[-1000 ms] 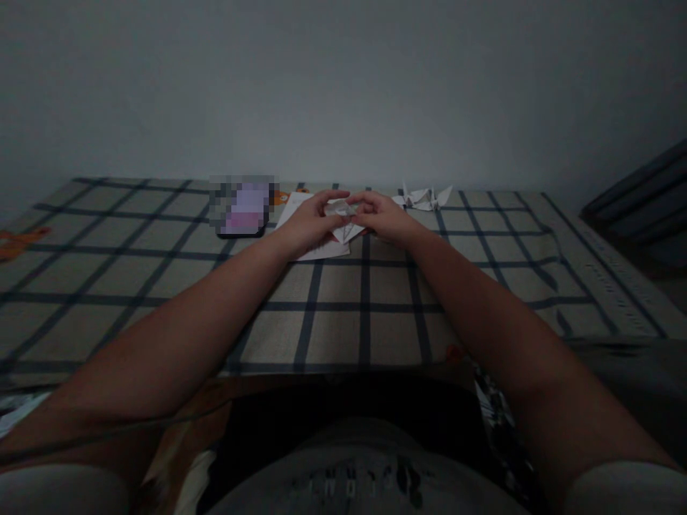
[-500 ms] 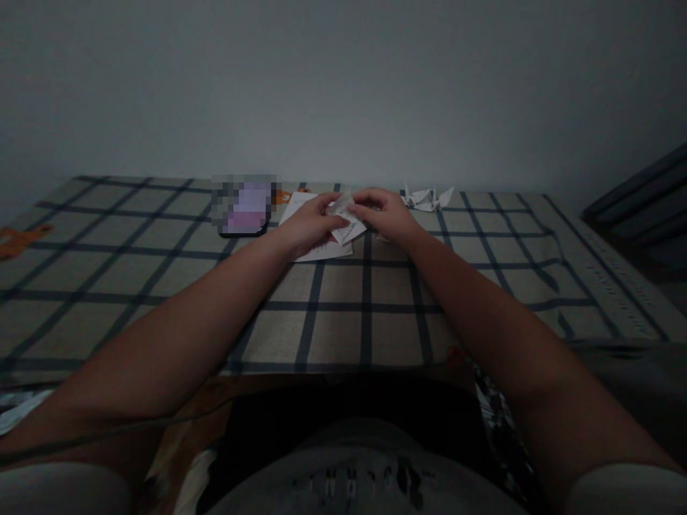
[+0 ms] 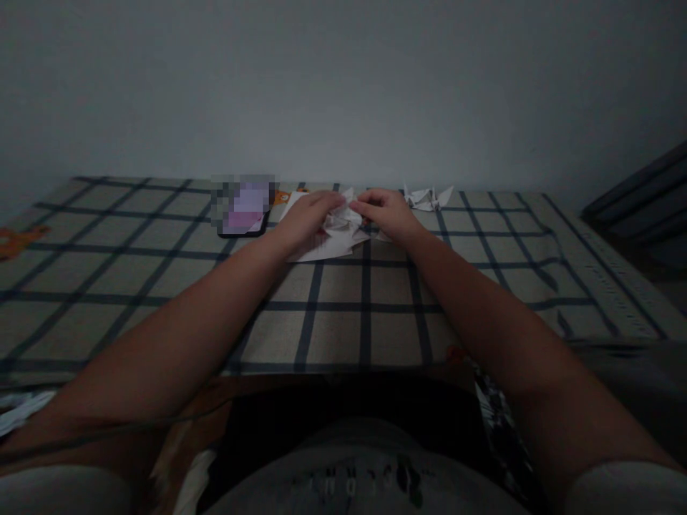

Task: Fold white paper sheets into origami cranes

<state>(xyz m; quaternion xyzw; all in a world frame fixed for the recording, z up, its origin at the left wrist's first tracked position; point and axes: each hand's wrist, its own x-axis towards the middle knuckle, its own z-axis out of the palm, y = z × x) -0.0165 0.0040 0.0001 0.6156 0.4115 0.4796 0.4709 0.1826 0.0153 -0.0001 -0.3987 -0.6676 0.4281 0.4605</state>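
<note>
Folded paper [image 3: 344, 222] is mid-table, betw. both hands, above/over a flat white sheet [image 3: 330, 250]. R hand [image 3: 387, 209]: thumb + index pinching its far right edge. L hand [image 3: 310, 214]: fingertips on far left side; thumb hidden, can't tell if full pinch. Handling (est.): v. light, thin, floppy exc. at creases, not slippery, tears/crumples easily. Best grip: layered folded edges, light pinch, don't squash the middle. Containers: none seen. Also: paper cranes [image 3: 428, 199] far right, phone [image 3: 247, 211] left, checked tablecloth [image 3: 343, 332] underneath.
</note>
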